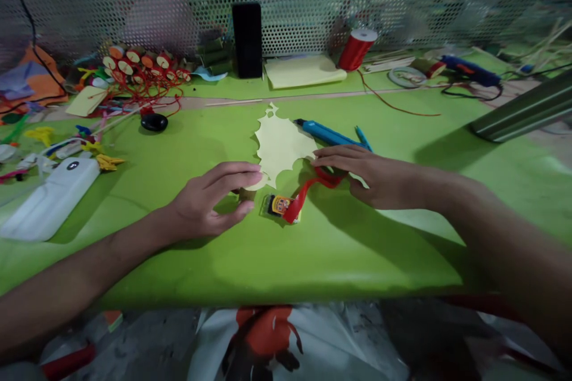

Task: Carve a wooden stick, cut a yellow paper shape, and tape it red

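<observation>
A pale yellow paper with a scalloped, cut edge lies on the green table between both hands. My left hand is closed at its lower left corner, with a small brown roll between thumb and fingers. My right hand has its fingertips on the paper's right edge; its thumb is bent below, beside a red ribbon. What the right fingers grip is hard to make out. The ribbon's lower end rests over a small box with a yellow label. A blue pen-like tool lies behind the right hand.
Behind stand a black phone, a yellow paper stack and a red spool. Red-corded rolls, a black oval object and a white device are left. A glue gun and metallic cylinder are right.
</observation>
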A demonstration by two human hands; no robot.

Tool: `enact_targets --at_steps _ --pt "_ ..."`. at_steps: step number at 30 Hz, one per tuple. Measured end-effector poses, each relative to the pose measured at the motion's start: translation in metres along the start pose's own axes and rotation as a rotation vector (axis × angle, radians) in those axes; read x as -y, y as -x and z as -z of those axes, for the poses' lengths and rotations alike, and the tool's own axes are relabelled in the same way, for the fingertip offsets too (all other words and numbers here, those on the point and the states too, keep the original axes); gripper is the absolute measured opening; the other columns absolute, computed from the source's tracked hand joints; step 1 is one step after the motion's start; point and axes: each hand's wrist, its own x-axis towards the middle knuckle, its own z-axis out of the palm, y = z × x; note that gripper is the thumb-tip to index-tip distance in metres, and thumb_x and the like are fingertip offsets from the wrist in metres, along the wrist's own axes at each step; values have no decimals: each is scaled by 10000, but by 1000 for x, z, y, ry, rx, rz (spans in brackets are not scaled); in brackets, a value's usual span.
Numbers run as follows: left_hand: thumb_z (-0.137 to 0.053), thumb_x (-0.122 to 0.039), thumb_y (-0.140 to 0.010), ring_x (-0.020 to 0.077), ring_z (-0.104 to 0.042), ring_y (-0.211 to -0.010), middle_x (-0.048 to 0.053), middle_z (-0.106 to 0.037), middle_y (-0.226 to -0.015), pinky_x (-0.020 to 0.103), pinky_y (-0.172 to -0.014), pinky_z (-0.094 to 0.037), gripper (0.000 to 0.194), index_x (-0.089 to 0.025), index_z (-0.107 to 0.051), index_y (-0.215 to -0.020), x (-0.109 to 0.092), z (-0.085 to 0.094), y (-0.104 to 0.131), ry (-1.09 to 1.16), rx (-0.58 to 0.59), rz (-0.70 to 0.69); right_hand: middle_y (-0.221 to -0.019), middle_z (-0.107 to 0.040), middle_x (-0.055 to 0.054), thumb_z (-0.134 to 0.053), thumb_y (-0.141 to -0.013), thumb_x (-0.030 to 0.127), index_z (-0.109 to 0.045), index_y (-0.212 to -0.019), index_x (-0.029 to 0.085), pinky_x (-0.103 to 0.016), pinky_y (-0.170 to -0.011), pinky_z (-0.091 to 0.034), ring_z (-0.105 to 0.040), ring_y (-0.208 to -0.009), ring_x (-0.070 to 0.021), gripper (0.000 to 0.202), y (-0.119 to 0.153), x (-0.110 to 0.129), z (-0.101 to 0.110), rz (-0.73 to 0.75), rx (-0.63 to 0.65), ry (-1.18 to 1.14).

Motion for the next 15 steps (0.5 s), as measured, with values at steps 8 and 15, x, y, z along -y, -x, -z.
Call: enact_targets --at_steps 8,15 --pt "-479 -15 -1006 168 -725 -1275 97 -725 -1403 281 -1042 -647 503 -224 -608 -1446 1 15 -3 -47 123 -1 -1513 -644 -135 -597 -898 189 -629 -1479 227 -567 -1171 -525 -590 -1436 -315 583 -4 -10 -2 9 -35 22" --pt "-624 -88 -990 165 -757 -1179 96 -764 -1299 254 -1008 -639 360 -211 -667 -1326 2 15 -6 -9 82 -4 -1243 -722 -125 -695 -957 338 -666 -1399 233 -320 -834 -601 -728 -995 -204 455 3 4 62 28 -168 43"
